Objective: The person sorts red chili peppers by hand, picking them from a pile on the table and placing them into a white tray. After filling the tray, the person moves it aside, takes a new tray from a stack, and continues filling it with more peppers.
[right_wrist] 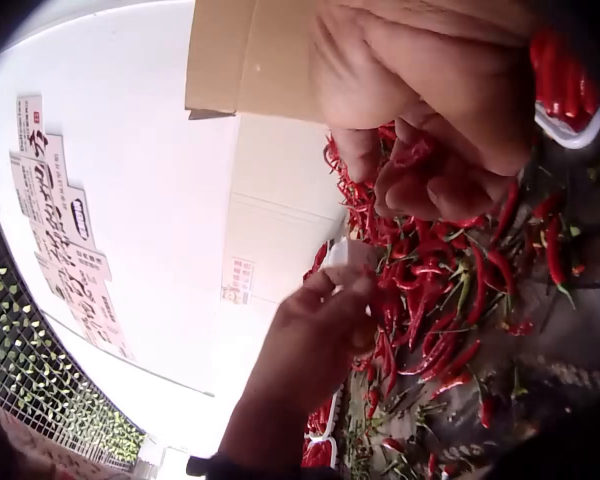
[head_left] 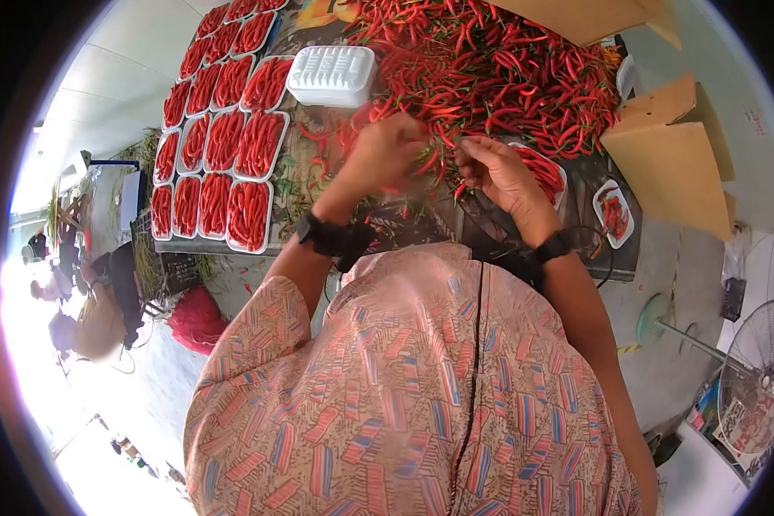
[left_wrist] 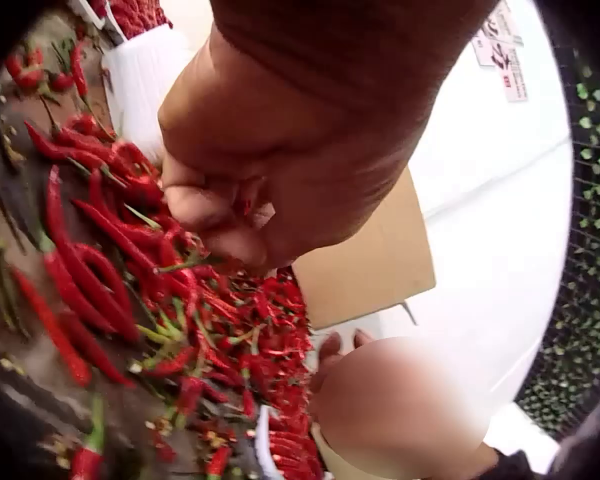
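Note:
My left hand [head_left: 385,150], blurred in the head view, is at the near edge of a big heap of red chili peppers [head_left: 499,64]. Its thumb and fingers pinch a chili, whose green stem [left_wrist: 185,264] pokes out by the fingertips in the left wrist view. Across from it, palm turned up, my right hand [head_left: 506,179] has curled fingers around a red chili [right_wrist: 413,152], mostly hidden by them. Just beyond the right hand lies a white tray [head_left: 562,191] of chilies. Loose chilies [left_wrist: 85,285] and bits of stem lie under the left hand.
Rows of white trays packed with chilies [head_left: 224,142] cover the table's left side. A stack of white trays [head_left: 331,73] stands by the heap. On the right are a small tray [head_left: 625,225] with red pieces, cardboard flaps [head_left: 675,172] and, off the table, a fan [head_left: 758,370].

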Available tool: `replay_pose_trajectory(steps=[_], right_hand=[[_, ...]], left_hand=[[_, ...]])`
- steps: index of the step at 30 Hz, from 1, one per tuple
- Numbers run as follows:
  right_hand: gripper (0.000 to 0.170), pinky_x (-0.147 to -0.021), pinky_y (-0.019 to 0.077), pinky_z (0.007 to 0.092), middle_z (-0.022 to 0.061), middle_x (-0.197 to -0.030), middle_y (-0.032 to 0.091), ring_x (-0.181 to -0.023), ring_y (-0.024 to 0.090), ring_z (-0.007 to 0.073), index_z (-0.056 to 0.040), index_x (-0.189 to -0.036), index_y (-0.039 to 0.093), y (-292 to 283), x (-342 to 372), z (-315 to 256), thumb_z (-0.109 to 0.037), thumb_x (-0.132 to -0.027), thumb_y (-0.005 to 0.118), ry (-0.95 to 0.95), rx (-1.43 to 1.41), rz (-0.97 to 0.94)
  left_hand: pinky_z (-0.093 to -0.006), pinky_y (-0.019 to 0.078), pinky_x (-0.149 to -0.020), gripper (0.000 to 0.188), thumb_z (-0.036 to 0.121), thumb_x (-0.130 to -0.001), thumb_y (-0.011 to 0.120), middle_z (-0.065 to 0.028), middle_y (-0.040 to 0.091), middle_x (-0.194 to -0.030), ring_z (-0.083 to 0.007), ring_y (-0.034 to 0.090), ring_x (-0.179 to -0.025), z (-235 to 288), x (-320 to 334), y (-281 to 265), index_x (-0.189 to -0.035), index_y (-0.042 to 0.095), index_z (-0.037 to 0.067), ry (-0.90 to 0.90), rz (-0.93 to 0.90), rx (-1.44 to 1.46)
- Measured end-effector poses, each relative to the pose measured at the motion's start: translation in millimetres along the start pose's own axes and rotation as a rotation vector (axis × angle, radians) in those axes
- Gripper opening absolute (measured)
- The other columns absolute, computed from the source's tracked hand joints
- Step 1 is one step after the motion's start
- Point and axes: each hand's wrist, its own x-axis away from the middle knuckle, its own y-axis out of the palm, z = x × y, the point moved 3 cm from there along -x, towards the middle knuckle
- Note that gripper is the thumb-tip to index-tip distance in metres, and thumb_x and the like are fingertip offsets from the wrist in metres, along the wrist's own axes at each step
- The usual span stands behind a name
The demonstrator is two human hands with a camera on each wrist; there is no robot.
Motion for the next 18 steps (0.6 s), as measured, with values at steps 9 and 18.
replay_pose_trajectory(steps=[9, 18], right_hand=[[0.023, -0.051, 0.0516, 0.0276, 0.0078, -0.087, 0.064, -0.069, 0.063, 0.0167, 0.0001, -0.104, 0.059, -3.2, -17.1, -8.7, -0.019, -0.092, 0.057, -0.108, 0.215, 0.017], [0.009, -0.059, 0.0441, 0.0195, -0.0029, -0.077, 0.06, -0.064, 0.055, 0.0062, -0.0072, -0.096, 0.061, 4.8, -4.8, -13.7, -0.013, -0.089, 0.064, -0.16, 0.001, 0.101]], left_hand=[[-0.0232, 0.0471, -0.059, 0.019, 0.011, -0.078, 0.067, -0.0003, 0.064, -0.077, -0.0059, 0.058, -0.069, 18.2, -14.2, 22.6, -0.094, 0.066, 0.001, 0.004, -0.115, 0.453], [-0.026, 0.0441, -0.055, 0.015, 0.014, -0.082, 0.065, -0.0028, 0.062, -0.066, -0.0076, 0.056, -0.059, 13.9, -6.0, 26.7, -0.086, 0.069, -0.001, -0.147, -0.241, 0.471]])
